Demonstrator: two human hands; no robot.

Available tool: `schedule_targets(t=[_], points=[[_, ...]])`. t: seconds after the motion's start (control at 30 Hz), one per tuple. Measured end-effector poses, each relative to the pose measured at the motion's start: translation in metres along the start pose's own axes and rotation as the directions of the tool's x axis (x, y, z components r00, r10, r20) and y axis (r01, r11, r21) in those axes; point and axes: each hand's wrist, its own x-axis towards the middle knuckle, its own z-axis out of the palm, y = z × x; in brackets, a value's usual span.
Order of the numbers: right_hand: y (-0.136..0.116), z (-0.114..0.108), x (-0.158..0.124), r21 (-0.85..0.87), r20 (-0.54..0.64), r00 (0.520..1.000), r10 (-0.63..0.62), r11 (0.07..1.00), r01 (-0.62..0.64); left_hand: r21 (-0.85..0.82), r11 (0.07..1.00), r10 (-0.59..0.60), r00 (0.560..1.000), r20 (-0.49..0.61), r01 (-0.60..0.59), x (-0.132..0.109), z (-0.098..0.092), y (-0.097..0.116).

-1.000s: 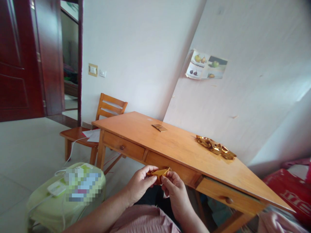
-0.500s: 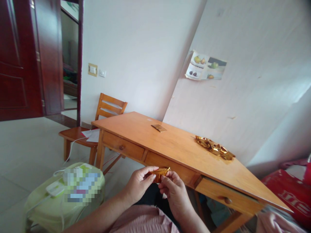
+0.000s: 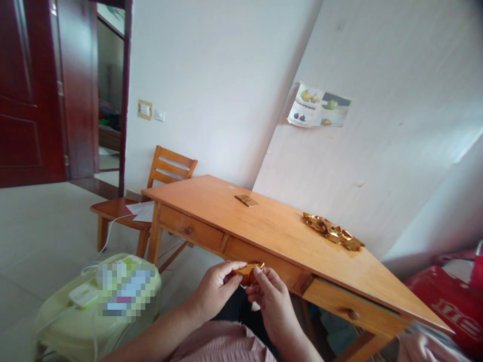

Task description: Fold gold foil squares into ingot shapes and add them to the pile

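A small piece of folded gold foil paper point(image 3: 248, 272) is held between my two hands, in front of the table's edge and above my lap. My left hand point(image 3: 217, 287) pinches its left end between thumb and fingers. On the other end, my right hand point(image 3: 270, 291) has its thumb and fingertips closed on the foil near its upper right tip. Several shiny gold folded foil pieces point(image 3: 334, 233) lie in a pile on the right part of the table. A flat stack of gold sheets point(image 3: 246, 200) rests towards the table's back.
The wooden table point(image 3: 211, 201) has drawers along its front. A wooden chair point(image 3: 171, 166) with papers on its seat stands at the left. Nearer is a pale green stool point(image 3: 56, 322) with cords and a power strip. A red bag point(image 3: 445, 296) sits at the right.
My right thumb has shifted up onto the foil's upper right part, and the folded piece has turned slightly. My left hand keeps its pinch. Table items stay in place.
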Motion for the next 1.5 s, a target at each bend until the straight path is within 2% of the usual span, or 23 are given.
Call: schedule_targets(t=[0.17,0.3,0.57,0.77,0.93,1.1,1.2,1.33,1.5], points=[[0.002,-0.002,0.0,0.024,0.006,1.0,-0.006,1.0,0.006,-0.089,0.994,-0.053,0.997,0.049,0.057,-0.002,0.0,0.0],[0.004,-0.004,-0.001,0.059,0.031,0.999,-0.013,0.998,0.012,-0.12,0.988,-0.091,0.995,0.033,0.095,-0.002,0.0,-0.002],[0.007,-0.004,0.003,0.114,-0.003,1.0,0.011,0.993,-0.01,0.052,0.998,0.025,0.999,-0.019,-0.024,-0.002,-0.001,-0.004],[0.008,-0.006,0.003,0.116,-0.006,1.0,0.003,0.993,-0.002,0.074,0.997,0.002,1.0,0.006,-0.003,-0.003,-0.003,-0.006],[0.011,-0.009,0.005,0.043,0.005,0.998,-0.064,0.997,0.063,0.053,0.998,-0.036,0.999,-0.025,0.037,-0.003,-0.004,-0.008],[0.014,-0.012,0.004,-0.064,0.035,0.993,-0.11,0.992,0.112,-0.015,0.987,-0.158,0.985,-0.069,0.157,0.0,-0.002,-0.009],[0.014,-0.012,0.003,-0.142,0.059,0.988,-0.142,0.978,0.149,-0.073,0.981,-0.187,0.978,-0.091,0.18,0.003,-0.001,-0.012],[0.017,-0.012,0.005,-0.235,-0.006,0.983,-0.186,0.955,0.179,-0.127,0.977,-0.186,0.976,-0.116,0.172,0.005,0.0,-0.017],[0.021,-0.011,0.01,-0.218,-0.059,0.983,-0.172,0.964,0.156,-0.196,0.964,-0.211,0.967,-0.145,0.181,0.005,0.002,-0.02]])
